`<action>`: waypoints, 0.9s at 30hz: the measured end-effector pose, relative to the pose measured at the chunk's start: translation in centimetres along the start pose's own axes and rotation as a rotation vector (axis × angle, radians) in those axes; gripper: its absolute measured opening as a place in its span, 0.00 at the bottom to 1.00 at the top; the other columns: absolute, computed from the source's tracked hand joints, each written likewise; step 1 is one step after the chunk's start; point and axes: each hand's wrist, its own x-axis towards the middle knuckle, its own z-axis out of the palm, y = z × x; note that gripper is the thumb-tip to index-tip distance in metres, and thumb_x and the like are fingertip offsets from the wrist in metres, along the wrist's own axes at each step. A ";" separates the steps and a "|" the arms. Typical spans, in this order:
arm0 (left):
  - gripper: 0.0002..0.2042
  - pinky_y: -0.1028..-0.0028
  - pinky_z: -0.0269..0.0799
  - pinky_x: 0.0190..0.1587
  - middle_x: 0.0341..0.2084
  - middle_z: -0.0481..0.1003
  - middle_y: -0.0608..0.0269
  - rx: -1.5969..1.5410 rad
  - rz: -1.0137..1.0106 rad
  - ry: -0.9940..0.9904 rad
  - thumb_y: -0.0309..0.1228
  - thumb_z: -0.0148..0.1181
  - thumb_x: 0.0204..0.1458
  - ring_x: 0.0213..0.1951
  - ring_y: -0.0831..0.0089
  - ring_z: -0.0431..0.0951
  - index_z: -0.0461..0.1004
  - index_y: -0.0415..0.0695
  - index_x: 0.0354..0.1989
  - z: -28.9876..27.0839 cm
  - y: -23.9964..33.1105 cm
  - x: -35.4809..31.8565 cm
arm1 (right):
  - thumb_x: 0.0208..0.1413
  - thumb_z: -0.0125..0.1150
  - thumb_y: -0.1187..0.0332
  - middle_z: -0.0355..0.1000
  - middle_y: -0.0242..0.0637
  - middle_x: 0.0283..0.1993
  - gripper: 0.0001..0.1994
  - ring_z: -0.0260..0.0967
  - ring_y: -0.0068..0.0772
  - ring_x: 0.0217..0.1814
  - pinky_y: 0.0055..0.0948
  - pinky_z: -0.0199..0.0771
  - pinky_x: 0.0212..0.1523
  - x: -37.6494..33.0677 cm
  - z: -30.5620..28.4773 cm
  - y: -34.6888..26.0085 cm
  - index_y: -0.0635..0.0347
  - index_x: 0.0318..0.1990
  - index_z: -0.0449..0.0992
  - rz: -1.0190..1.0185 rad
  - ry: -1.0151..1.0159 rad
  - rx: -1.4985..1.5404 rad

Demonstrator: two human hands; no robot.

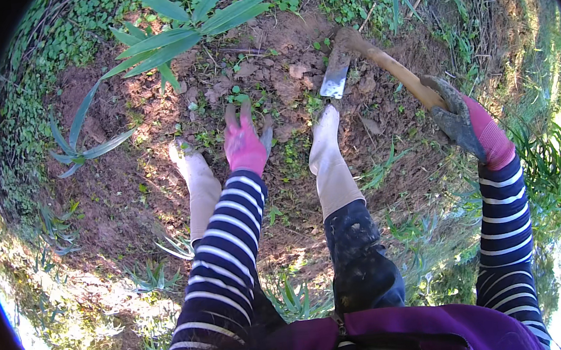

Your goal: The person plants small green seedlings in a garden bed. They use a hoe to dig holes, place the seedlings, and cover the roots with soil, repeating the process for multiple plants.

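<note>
My right hand (464, 120), in a pink glove with a dirty grey palm and fingers, is closed round the wooden handle of a hoe (394, 67). The hoe's metal blade (336, 79) points down at the soil, just beyond the toe of my right boot (327, 146). My left hand (244, 143), gloved the same way, reaches low over the ground between my feet. Its fingers are stretched out and apart, with the thumb off to the right. Small green weeds (208, 138) grow near the fingertips; whether the fingers touch them I cannot tell.
Loose reddish-brown soil (275, 59) with clods spreads ahead of me. A plant with long leaves (174, 42) leans in at the upper left, and a smaller one (77, 155) stands below it. My left boot (197, 184) is beside my left arm. Low green growth (32, 85) borders the soil.
</note>
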 end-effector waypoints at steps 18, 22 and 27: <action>0.30 0.65 0.67 0.62 0.58 0.67 0.53 -1.437 -0.651 0.120 0.28 0.57 0.60 0.58 0.63 0.70 0.53 0.45 0.70 1.5 -10.0 -0.2 | 0.55 0.58 0.70 0.76 0.50 0.46 0.23 0.75 0.55 0.45 0.44 0.75 0.45 0.4 4.0 4.4 0.54 0.60 0.70 -0.113 0.230 -0.419; 0.31 0.67 0.74 0.55 0.55 0.68 0.56 -1.504 -0.957 0.168 0.22 0.62 0.55 0.51 0.63 0.74 0.55 0.46 0.66 3.7 -12.9 -2.9 | 0.56 0.58 0.70 0.75 0.51 0.46 0.23 0.74 0.55 0.45 0.45 0.75 0.45 0.2 4.3 4.4 0.52 0.61 0.69 -0.137 0.240 -0.450; 0.26 0.67 0.75 0.52 0.49 0.73 0.58 -1.362 -0.919 0.176 0.27 0.61 0.57 0.46 0.62 0.75 0.59 0.45 0.64 11.3 -8.3 0.3 | 0.56 0.58 0.69 0.75 0.51 0.45 0.22 0.74 0.56 0.45 0.45 0.75 0.44 0.1 4.4 3.9 0.51 0.61 0.70 -0.102 0.243 -0.421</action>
